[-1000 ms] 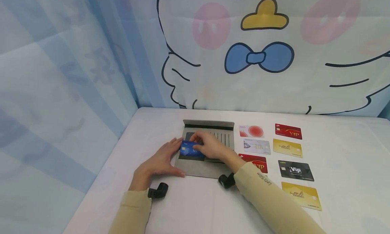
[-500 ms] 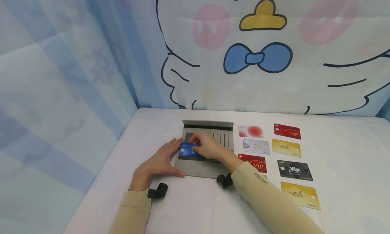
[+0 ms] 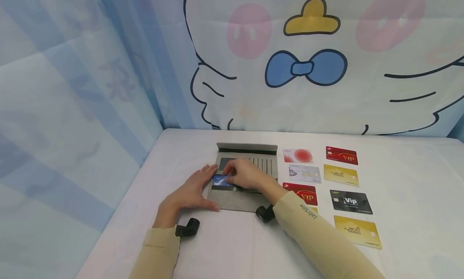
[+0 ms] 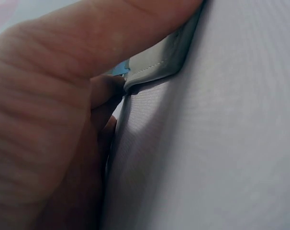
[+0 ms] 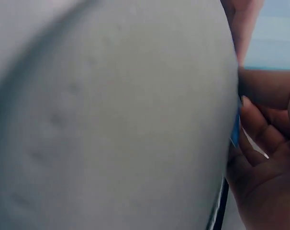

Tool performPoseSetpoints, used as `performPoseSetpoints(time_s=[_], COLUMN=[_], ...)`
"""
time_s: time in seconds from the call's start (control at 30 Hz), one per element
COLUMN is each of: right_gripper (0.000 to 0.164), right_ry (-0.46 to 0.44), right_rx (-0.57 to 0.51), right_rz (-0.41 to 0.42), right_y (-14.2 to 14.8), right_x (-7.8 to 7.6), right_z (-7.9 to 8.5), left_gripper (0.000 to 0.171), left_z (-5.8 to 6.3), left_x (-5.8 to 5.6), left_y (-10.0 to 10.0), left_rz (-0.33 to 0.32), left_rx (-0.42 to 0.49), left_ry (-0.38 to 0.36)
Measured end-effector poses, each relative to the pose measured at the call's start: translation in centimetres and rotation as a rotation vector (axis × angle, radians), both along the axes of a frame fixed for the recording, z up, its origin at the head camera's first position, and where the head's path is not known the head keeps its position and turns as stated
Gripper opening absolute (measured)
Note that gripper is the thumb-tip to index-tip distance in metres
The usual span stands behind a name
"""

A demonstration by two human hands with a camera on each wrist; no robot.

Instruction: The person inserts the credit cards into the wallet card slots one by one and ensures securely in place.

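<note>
An open grey card wallet [image 3: 235, 203] lies flat on the white table, its upper half lined with narrow slots. In the head view my right hand [image 3: 247, 175] pinches a blue bank card [image 3: 219, 180] by its upper edge, over the wallet's left side. The card's lower part is hidden in the wallet's pocket, and the fingers cover its right end. My left hand [image 3: 192, 189] rests at the wallet's left edge with thumb and fingers spread. A stitched wallet corner [image 4: 157, 64] shows beyond the thumb in the left wrist view. The right wrist view catches a blue sliver of the card [image 5: 236, 127] beside the fingers.
Right of the wallet, several cards lie in two columns, among them a red VIP card [image 3: 342, 155], a black VIP card [image 3: 351, 202], a gold card [image 3: 358, 232] and a pale card with a red circle [image 3: 298, 155]. The right forearm partly covers another gold card. A printed curtain [image 3: 304, 105] hangs behind.
The right hand has moved the blue card down toward the wallet's near side, and less of its face shows. The left hand stays in place.
</note>
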State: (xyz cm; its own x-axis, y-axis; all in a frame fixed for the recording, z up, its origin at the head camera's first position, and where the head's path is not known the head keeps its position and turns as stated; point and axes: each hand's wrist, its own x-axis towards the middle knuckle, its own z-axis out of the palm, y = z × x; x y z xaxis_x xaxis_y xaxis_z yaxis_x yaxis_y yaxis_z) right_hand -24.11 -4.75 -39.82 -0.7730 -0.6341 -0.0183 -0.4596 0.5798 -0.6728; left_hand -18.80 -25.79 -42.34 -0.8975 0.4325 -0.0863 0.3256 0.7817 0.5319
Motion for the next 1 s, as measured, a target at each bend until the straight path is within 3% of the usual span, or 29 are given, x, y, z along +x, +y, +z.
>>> performPoseSetpoints(time_s=[0.27,0.6,1.0], right_gripper=[0.006,0.006,0.011], right_ry=[0.123,0.203,0.179], right_rx=[0.058,0.072,0.082], right_rz=[0.097,0.101,0.105], right_y=[-0.1,-0.1,-0.5], right_x=[0.8,1.4,1.7], right_z=[0.1,0.0,-0.1], left_gripper=[0.115,0.114,0.113], left_z=[-0.1,-0.1,0.1], left_x=[0.2,-0.1,0.0], left_y=[-0.1,-0.1,-0.1], left_rz=[-0.005,-0.036,-0.057], left_rx=[0.006,-0.007,0.01], left_ry=[0.007,0.04,0.056])
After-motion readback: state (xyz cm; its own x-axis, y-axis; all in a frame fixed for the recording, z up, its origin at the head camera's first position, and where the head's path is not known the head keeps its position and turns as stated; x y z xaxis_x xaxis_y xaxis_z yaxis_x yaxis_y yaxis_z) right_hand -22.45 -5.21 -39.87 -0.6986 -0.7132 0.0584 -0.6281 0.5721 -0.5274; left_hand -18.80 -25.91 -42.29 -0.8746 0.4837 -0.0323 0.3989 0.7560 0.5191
